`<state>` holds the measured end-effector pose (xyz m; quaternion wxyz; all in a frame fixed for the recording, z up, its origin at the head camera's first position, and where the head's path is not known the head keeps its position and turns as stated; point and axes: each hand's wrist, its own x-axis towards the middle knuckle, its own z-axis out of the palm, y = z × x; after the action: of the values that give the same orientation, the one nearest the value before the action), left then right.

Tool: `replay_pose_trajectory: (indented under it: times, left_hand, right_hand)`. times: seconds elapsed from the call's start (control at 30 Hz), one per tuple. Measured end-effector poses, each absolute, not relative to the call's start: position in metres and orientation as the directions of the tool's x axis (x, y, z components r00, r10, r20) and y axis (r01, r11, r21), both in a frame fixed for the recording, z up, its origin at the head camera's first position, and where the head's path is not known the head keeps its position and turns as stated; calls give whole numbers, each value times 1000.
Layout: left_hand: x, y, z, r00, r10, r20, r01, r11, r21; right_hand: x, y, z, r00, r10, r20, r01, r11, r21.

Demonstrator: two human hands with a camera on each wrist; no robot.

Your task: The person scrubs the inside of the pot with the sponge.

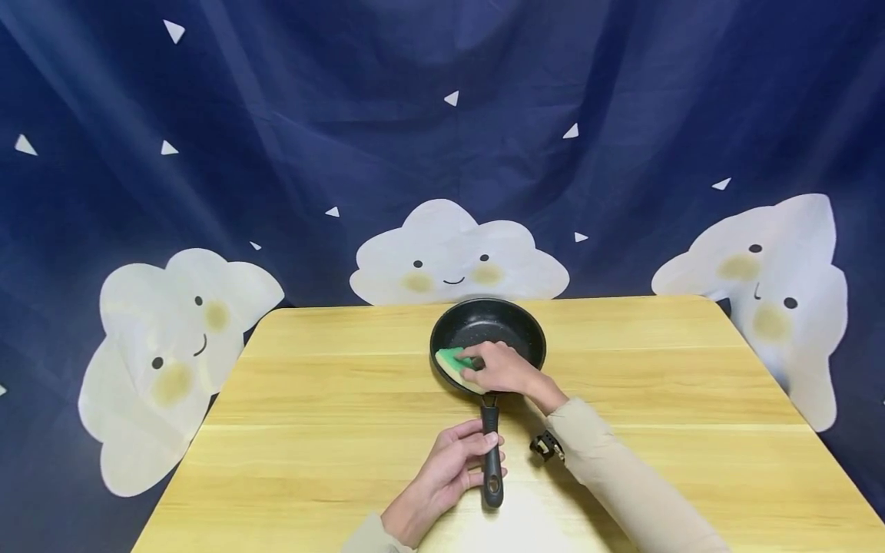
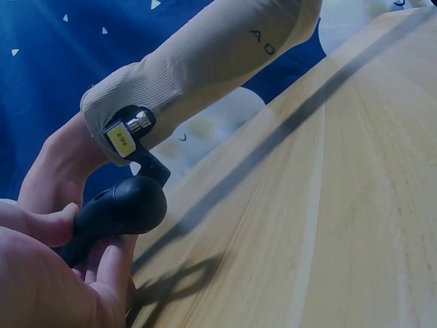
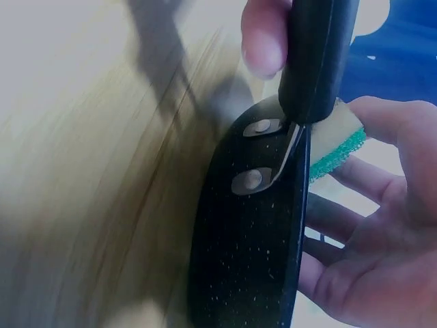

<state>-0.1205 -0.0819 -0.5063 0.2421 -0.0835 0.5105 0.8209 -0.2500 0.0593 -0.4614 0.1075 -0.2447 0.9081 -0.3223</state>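
A black frying pan (image 1: 489,319) stands toward the back middle of the table, its handle (image 1: 492,461) pointing to the near side. My left hand (image 1: 452,467) grips that handle, thumb on top and fingers wrapped beneath; the rounded handle end (image 2: 140,205) shows in the left wrist view. Inside the pan, at its left near wall, my right hand (image 1: 503,367) holds a sponge (image 1: 452,364) with a green scouring side and a pale yellow side. In the right wrist view the sponge (image 3: 334,140) pokes above the rim, with the right hand's fingers (image 3: 369,178) behind it.
The light wooden table (image 1: 332,399) stretches to both sides of the pan. Behind it hangs a dark blue curtain (image 1: 387,115) with white clouds. A small black camera mount (image 1: 546,445) sits at the right sleeve (image 1: 622,468).
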Motion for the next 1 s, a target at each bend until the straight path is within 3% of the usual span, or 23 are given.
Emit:
replay_pose_trajectory:
  times: [0.7, 1.0]
  left_hand:
    - [-120, -83, -506, -864, 322, -388, -489, -348, 800]
    - [-120, -83, -508, -868, 318, -382, -483, -355, 801]
  right_hand:
    - [-251, 38, -464, -913, -407, 32, -310, 639, -704]
    - [-259, 30, -467, -927, -375, 3, -268, 659, -702]
